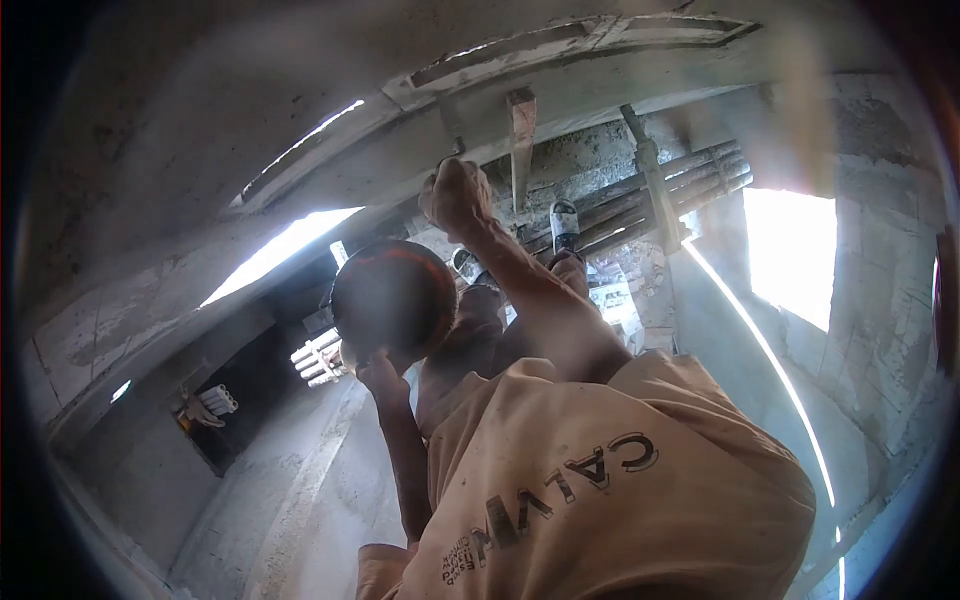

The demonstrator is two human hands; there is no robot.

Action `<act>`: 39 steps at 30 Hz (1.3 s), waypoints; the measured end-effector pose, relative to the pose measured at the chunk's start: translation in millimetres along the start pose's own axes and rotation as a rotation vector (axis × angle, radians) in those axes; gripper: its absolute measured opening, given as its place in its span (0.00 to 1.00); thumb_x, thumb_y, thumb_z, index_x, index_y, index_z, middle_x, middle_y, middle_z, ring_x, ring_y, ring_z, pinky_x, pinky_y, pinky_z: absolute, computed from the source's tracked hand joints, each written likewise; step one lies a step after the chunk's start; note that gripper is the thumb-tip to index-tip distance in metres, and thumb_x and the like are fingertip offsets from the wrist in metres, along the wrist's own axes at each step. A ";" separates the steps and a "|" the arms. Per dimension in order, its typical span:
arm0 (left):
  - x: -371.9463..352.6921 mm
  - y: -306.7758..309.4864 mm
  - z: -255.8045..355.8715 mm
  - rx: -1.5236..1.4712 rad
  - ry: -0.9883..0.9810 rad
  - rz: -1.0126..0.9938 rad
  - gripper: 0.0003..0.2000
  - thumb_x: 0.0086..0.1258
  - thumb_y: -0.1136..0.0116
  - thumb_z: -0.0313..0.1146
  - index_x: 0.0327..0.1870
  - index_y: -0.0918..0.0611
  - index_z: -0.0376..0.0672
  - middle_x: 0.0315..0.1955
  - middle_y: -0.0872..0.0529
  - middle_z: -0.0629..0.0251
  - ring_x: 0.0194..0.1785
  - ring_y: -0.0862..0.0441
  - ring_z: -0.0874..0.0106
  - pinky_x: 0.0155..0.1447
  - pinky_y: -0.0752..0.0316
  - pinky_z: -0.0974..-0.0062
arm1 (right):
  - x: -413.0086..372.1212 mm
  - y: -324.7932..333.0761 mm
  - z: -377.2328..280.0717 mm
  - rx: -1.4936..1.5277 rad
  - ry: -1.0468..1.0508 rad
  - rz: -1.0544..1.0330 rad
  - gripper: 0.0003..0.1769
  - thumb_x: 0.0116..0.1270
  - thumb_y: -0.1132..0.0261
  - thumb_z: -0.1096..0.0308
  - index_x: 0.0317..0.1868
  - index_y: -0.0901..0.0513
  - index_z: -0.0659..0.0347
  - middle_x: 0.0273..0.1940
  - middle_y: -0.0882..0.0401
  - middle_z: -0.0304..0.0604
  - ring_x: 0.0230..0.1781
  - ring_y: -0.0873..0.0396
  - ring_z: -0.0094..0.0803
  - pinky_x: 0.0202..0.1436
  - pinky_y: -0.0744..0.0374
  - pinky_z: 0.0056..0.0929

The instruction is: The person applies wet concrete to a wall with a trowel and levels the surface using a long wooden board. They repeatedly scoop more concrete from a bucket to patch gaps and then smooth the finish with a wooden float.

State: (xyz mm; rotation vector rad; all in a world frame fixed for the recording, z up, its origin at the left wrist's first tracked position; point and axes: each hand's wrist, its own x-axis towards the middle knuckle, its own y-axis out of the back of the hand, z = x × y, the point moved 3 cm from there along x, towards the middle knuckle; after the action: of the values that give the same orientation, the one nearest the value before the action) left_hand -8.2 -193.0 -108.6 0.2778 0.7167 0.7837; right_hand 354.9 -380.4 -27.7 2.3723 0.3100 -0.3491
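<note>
My left hand (380,376) grips the rim of a dark round bowl (392,300) with a reddish-brown edge. The bowl is tilted, so its contents cannot be made out. My right arm reaches out past the bowl toward a grey plastered surface (390,155). Its hand (460,200) is closed in a fist around a hand tool (457,150), of which only a thin bent metal piece shows beyond the fingers. The tool's kind cannot be told, and its grip is hidden in my palm.
My sandalled feet (565,222) are beside long wooden poles (660,190) with a crosspiece (655,185). A short timber (520,150) stands near my right hand. Bright openings appear left and right (790,255). White pipes (218,400) lie at lower left.
</note>
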 end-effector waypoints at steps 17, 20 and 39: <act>-10.1 14.0 50.1 0.505 -0.930 -0.040 0.15 0.61 0.40 0.18 0.50 0.20 0.38 0.42 0.12 0.47 0.52 0.14 0.45 0.59 0.25 0.53 | 31.9 108.6 62.7 -0.402 0.082 0.460 0.11 0.64 0.31 0.65 0.33 0.16 0.66 0.30 0.14 0.59 0.31 0.13 0.58 0.38 0.17 0.54; 17.0 9.7 4.3 0.235 -0.591 -0.037 0.15 0.60 0.38 0.21 0.50 0.21 0.37 0.40 0.12 0.46 0.47 0.14 0.45 0.54 0.24 0.52 | 60.7 97.7 75.5 -0.517 0.192 0.423 0.12 0.65 0.31 0.63 0.34 0.16 0.66 0.32 0.13 0.60 0.32 0.14 0.61 0.41 0.16 0.57; -2.4 14.0 24.9 -0.584 0.320 0.207 0.23 0.61 0.41 0.25 0.61 0.19 0.35 0.41 0.17 0.65 0.39 0.20 0.74 0.43 0.22 0.75 | -4.7 -1.1 -27.8 -0.596 0.820 -0.356 0.12 0.66 0.29 0.60 0.35 0.16 0.62 0.32 0.14 0.55 0.37 0.13 0.54 0.46 0.16 0.53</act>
State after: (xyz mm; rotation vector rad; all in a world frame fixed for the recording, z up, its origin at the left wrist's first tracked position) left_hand -0.1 -184.4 -82.5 -0.3145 0.7298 1.2132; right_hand 354.7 -361.2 -7.0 1.7458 1.0549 0.5250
